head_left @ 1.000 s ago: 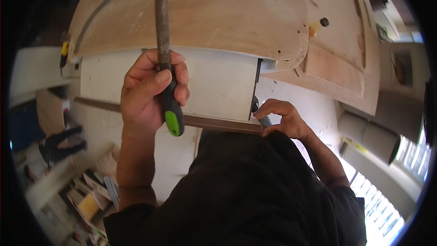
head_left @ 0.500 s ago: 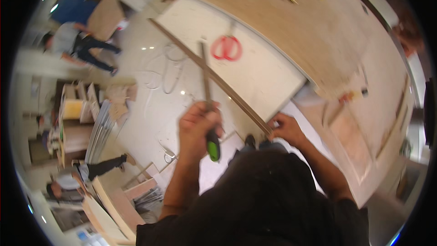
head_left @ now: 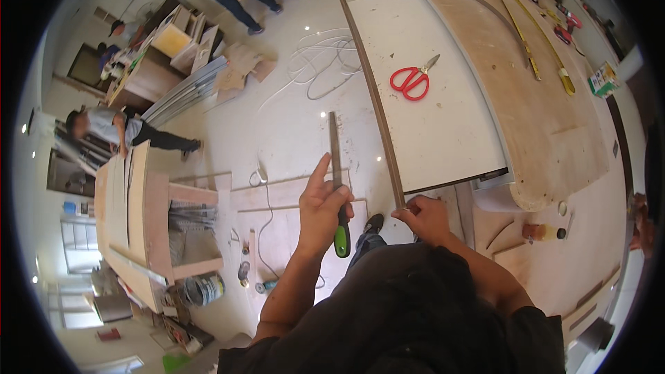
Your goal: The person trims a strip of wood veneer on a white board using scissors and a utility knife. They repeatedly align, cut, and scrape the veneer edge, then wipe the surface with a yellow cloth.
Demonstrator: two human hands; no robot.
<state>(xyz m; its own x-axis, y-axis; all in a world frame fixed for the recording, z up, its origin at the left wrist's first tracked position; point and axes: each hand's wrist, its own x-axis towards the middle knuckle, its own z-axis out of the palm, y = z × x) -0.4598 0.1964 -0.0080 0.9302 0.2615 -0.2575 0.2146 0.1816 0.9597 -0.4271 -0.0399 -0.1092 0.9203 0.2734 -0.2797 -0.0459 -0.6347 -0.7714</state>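
My left hand (head_left: pixel 320 208) is wrapped round the black and green handle of a file (head_left: pixel 335 142), its index finger stretched along the flat grey blade. The blade points away from me, over the floor and left of a white panel (head_left: pixel 454 131). A long, narrow brown strip (head_left: pixel 376 100) runs along the panel's left edge. At its near end, my right hand (head_left: pixel 426 220) pinches the strip between thumb and fingers, close to the panel's near corner. Red-handled scissors (head_left: pixel 413 83) lie on the white panel, blades partly apart.
Right of the panel is a curved wooden piece (head_left: pixel 499 76) with a yellow tape measure (head_left: pixel 516 28) on it. A bottle (head_left: pixel 542 233) lies nearby. White cable (head_left: pixel 325 62) loops over the floor. A person (head_left: pixel 114 128) works by wooden boards (head_left: pixel 135 201) at left; another stands farther back.
The view has swung round and steadied. My left hand's index finger has stretched out along the file, whose blade has come away from over the strip. My right hand stays at the strip's near end.
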